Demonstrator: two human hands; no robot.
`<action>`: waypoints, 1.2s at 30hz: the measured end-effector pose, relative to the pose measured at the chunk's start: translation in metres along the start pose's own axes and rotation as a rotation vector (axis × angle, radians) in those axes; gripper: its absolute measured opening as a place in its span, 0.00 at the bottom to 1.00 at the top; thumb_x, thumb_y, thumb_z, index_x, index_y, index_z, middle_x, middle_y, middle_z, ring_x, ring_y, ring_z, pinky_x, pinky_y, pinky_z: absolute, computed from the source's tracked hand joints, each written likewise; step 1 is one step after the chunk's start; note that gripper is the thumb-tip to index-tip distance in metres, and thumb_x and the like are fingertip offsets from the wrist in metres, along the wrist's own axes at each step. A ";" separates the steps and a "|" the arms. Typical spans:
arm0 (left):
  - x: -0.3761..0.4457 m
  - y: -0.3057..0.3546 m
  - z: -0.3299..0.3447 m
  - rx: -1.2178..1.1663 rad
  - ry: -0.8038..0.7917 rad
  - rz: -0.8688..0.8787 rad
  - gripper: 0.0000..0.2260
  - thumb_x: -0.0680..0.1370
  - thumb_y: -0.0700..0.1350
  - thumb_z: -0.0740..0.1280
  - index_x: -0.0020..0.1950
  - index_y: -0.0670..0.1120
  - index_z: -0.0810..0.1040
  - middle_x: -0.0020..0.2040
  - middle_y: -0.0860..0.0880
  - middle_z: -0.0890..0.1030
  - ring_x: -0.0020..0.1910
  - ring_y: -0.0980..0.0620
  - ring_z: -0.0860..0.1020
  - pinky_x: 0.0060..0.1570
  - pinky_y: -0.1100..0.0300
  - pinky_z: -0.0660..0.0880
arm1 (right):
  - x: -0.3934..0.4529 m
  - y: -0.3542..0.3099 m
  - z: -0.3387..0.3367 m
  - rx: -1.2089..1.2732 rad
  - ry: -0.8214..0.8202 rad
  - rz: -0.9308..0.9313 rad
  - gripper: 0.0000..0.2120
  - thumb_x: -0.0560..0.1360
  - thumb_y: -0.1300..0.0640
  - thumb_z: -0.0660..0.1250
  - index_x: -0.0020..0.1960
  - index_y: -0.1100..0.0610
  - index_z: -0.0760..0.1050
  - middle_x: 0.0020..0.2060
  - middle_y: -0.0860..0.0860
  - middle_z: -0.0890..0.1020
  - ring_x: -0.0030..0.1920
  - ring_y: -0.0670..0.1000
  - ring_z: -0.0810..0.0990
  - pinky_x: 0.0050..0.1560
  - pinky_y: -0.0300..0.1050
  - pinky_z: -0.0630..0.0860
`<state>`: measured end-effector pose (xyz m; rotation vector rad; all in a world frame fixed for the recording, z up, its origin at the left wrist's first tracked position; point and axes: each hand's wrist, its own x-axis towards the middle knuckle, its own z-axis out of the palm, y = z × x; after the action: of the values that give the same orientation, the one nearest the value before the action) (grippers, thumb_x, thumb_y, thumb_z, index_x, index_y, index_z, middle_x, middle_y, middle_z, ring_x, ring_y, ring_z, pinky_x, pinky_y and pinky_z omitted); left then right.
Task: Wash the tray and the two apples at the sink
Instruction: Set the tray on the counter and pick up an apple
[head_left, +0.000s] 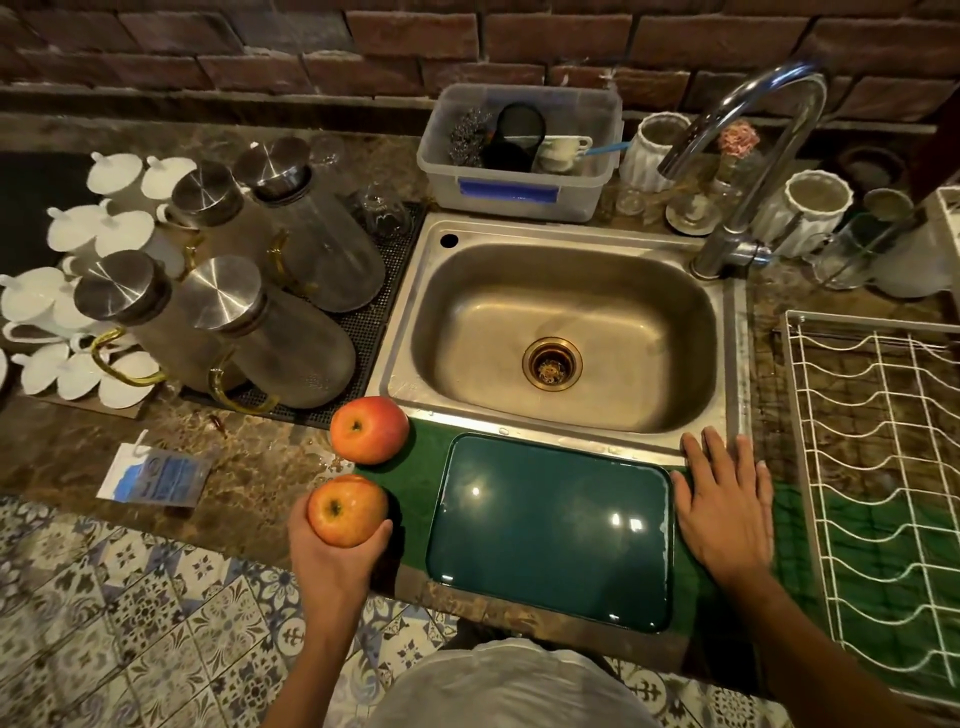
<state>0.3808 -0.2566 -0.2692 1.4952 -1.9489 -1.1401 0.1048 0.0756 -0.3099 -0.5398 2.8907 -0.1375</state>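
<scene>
A dark green tray (550, 530) lies flat on a green mat at the counter's front edge, just below the steel sink (566, 343). One red-orange apple (370, 429) rests on the counter at the sink's front left corner. My left hand (332, 564) cups a second apple (347, 511) from beneath, left of the tray. My right hand (724, 501) lies flat with fingers spread on the mat, touching the tray's right edge. The faucet (748, 156) arches over the sink's back right; no water is visible.
Several glass jugs (260, 312) with steel lids and white cups (78, 291) crowd the counter left of the sink. A clear plastic tub (519, 156) holds scrubbers behind the sink. A white wire dish rack (883, 467) stands at the right. A small packet (156, 475) lies front left.
</scene>
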 end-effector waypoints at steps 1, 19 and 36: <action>0.000 0.005 0.000 -0.003 0.000 0.018 0.43 0.62 0.44 0.85 0.70 0.59 0.64 0.62 0.53 0.70 0.60 0.49 0.73 0.60 0.48 0.75 | 0.000 0.000 0.000 0.002 0.001 0.000 0.31 0.80 0.39 0.43 0.80 0.49 0.58 0.81 0.52 0.59 0.81 0.57 0.48 0.79 0.61 0.47; 0.046 0.198 0.122 -0.097 -0.321 0.344 0.46 0.57 0.56 0.80 0.71 0.62 0.61 0.67 0.55 0.67 0.63 0.55 0.71 0.57 0.64 0.71 | 0.002 0.003 0.001 -0.050 -0.030 0.017 0.29 0.81 0.40 0.48 0.79 0.47 0.60 0.80 0.50 0.60 0.81 0.56 0.49 0.78 0.60 0.50; 0.077 0.228 0.264 -0.072 -0.525 0.350 0.46 0.59 0.54 0.83 0.68 0.67 0.59 0.64 0.59 0.65 0.63 0.55 0.67 0.55 0.64 0.68 | 0.029 0.000 -0.021 0.423 0.176 0.077 0.19 0.77 0.51 0.60 0.66 0.51 0.78 0.66 0.48 0.77 0.69 0.56 0.72 0.69 0.51 0.61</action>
<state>0.0263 -0.2185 -0.2457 0.8147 -2.3518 -1.5191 0.0740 0.0667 -0.2949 -0.3518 2.9116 -0.7984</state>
